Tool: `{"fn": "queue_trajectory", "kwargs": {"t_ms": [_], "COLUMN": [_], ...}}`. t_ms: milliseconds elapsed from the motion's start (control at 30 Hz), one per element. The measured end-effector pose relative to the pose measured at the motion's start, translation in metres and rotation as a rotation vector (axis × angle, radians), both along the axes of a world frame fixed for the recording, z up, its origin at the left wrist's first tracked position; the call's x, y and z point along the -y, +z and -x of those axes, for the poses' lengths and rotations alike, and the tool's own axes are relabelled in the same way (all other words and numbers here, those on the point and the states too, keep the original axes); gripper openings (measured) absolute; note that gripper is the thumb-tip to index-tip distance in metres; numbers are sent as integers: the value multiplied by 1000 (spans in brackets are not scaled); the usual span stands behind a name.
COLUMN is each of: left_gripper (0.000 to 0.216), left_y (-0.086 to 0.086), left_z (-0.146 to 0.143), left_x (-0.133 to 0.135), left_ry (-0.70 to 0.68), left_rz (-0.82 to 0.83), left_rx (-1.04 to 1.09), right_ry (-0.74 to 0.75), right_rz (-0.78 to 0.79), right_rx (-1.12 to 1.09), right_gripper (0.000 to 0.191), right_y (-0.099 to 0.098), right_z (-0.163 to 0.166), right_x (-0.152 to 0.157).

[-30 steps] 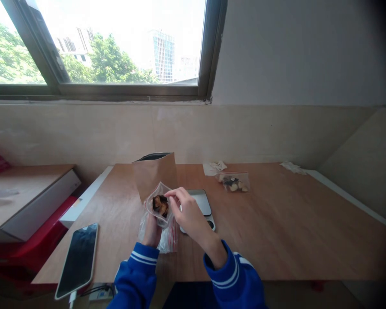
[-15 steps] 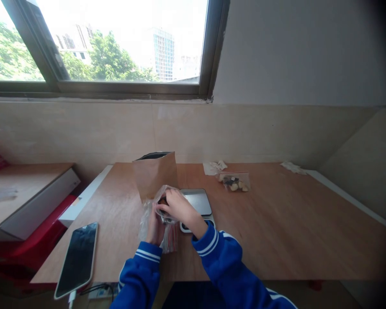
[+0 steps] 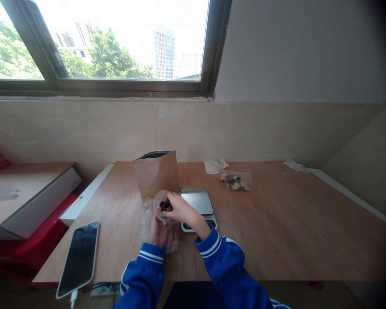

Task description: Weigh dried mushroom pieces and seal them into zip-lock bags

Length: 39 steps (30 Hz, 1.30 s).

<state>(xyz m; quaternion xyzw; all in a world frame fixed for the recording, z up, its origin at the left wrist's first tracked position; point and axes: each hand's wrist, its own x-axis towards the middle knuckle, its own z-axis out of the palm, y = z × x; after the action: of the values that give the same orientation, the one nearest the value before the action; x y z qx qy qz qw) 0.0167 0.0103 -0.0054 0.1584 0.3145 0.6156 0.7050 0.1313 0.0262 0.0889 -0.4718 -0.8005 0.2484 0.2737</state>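
My left hand (image 3: 157,229) is closed round a small clear plastic bag (image 3: 161,216), held upright with its mouth open. Dark brown pieces (image 3: 165,207) show in the bag's mouth; their exact kind is too small to tell. My right hand (image 3: 178,207) reaches in from the right, thumb and fingers closed on some of these pieces. Just behind the hands stands an open brown paper pouch (image 3: 157,176) with a dark lining. A kitchen scale (image 3: 197,201) lies to the right, its display partly hidden by my right wrist. Flat clear zip bags (image 3: 173,240) with red strips lie under my hands.
A filled zip bag (image 3: 236,181) with pale and dark pieces lies at the back right, beside crumpled tissue (image 3: 216,166). More tissue (image 3: 296,166) lies at the far right edge. A phone (image 3: 79,259) on a charging cable rests at the table's left front corner.
My right hand has shifted slightly back, so the dark brown pieces at its fingertips show more clearly. My left hand and the bag stay nearly in place. The view has tilted slightly.
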Motion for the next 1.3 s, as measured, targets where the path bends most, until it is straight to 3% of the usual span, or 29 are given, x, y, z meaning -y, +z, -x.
{"fn": "queue_trajectory", "kwargs": {"t_ms": [200, 433, 667, 767, 867, 1000, 1067, 1167, 1300], "left_gripper": [33, 37, 36, 37, 38, 39, 40, 40, 39], "left_y": [0, 2, 1, 2, 3, 2, 1, -1, -2], "left_z": [3, 6, 9, 10, 11, 11, 11, 11, 11], "left_x": [-1, 1, 1, 1, 3, 3, 3, 2, 1], "left_ry": [109, 77, 23, 39, 36, 28, 33, 39, 58], "left_rz": [99, 49, 52, 65, 50, 45, 41, 45, 60], "left_rx": [32, 18, 57, 63, 63, 68, 85, 112, 125], "right_ry": [50, 29, -70, -135, -193, -216, -193, -109, -39], "right_rz": [46, -5, 91, 81, -83, -453, -583, -635, -592], "right_rx": [-113, -274, -586, -763, -872, -764, -636, -444, -325], "right_gripper": [29, 36, 35, 38, 40, 33, 27, 23, 23], "right_y": [0, -1, 3, 13, 39, 84, 97, 96, 73], "right_z": [-3, -8, -16, -19, -19, -11, -4, 6, 11], "right_x": [1, -1, -4, -12, -33, -76, -98, -120, -129]}}
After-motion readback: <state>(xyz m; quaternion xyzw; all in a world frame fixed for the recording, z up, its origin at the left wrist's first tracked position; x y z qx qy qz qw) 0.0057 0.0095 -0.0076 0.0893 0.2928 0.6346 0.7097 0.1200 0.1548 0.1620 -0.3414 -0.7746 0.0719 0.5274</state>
